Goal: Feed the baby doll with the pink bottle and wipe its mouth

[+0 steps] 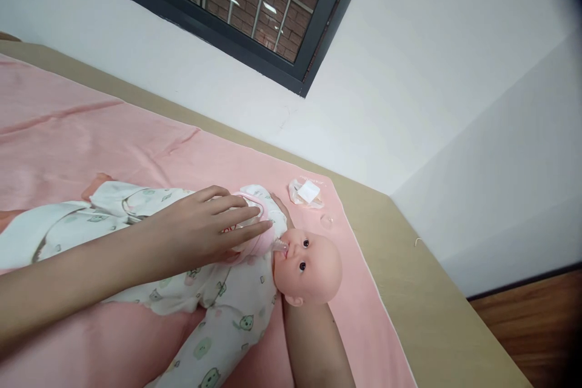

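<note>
- Left hand (222, 224) curled over a clear bottle with pink fittings (260, 244), fingers slightly spread; thumb not visible.
- Bottle at 9 o'clock from the head (321, 270) of a white-clothed, bald plastic baby doll (248, 279), clear soft teat (280, 247) at its mouth.
- Right forearm (318, 339) enters from 6 o'clock, under the doll's head/neck; right hand (282, 209) just a sliver past the shoulder – grip can't tell.
- To do well: support the neck, line the teat up straight with the mouth, steady light pressure – tilt the bottle base up if liquid must reach the teat.
- Bottle contents: covered by fingers, can't tell.
- 12 o'clock from head: crinkled clear plastic wrapper (295, 193), white square piece (309, 191) on or in it, unclear which.
- 1 o'clock, nearer: small clear round piece (326, 220) on pink cloth (91, 133).
</note>
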`<state>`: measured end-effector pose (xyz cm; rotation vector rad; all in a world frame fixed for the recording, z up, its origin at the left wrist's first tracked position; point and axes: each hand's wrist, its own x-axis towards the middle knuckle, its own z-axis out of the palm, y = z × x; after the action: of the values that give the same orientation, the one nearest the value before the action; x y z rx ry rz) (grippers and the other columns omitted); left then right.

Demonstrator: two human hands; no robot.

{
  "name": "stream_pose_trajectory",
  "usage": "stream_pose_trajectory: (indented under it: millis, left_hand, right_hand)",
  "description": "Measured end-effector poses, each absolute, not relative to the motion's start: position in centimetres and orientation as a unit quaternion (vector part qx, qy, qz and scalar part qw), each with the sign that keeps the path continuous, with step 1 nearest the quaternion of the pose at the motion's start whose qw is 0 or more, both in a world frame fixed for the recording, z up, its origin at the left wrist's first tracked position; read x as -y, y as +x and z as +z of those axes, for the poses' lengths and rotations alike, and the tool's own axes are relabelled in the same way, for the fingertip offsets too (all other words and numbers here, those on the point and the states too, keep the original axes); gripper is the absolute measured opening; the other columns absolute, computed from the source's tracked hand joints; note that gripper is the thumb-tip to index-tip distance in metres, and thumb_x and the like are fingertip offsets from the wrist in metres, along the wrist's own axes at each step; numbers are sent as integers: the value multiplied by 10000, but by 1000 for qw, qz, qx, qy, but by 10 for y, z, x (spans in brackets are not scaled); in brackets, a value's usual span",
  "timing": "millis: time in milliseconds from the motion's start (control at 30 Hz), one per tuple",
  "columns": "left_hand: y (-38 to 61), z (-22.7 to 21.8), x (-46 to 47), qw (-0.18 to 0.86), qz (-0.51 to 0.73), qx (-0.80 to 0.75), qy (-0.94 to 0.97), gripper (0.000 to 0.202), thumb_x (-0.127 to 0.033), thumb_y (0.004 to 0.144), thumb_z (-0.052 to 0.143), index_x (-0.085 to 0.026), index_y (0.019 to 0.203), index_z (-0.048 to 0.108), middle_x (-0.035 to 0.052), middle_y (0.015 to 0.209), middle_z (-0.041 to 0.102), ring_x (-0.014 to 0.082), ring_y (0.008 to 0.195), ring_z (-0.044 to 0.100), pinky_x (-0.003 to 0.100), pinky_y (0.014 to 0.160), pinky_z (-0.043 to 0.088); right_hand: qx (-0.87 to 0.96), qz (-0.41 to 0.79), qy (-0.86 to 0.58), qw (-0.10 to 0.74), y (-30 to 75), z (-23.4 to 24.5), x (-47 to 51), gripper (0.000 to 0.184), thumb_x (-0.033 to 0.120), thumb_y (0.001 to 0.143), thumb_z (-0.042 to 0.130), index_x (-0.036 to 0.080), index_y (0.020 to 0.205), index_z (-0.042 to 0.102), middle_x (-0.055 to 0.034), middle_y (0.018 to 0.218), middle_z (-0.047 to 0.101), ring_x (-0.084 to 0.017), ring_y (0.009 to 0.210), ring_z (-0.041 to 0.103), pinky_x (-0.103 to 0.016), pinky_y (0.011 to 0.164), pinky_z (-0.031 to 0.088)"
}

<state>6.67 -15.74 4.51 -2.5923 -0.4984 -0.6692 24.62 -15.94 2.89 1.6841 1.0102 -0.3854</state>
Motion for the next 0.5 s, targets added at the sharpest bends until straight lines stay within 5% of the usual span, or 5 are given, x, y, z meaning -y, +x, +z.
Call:
stream_pose_trajectory:
  millis: [67, 300, 500]
  left_hand:
    - [67, 45, 158, 205, -242, 177, -932, 386, -342, 860, 582, -336, 1242, 531, 4, 1103, 649, 205, 1031, 578, 353, 886, 391]
    - [67, 46, 157, 211, -231, 182, -932, 350, -334, 878, 550, -319, 1228, 536, 18, 1091, 656, 208, 1024, 579, 368, 874, 388]
    - [67, 44, 156, 217, -234, 177, -931, 343, -339, 894, 528, -306, 1236, 525, 19, 1097, 656, 211, 1031, 579, 373, 874, 383]
  right_hand:
    - [-315, -238, 650, 649, 242, 30, 154, 101, 147, 588, 721, 177, 682, 700, -75, 786, 693, -345, 763, 688, -426, 586, 564]
    - [-363, -241, 711, 551, 240, 37, 154, 279, -13, 457, 746, 207, 620, 692, -29, 691, 681, -380, 911, 669, -438, 702, 580]
    - [-398, -191, 691, 572, 242, 31, 153, 230, 81, 492, 759, 221, 665, 702, -23, 782, 706, -325, 817, 693, -387, 660, 578]
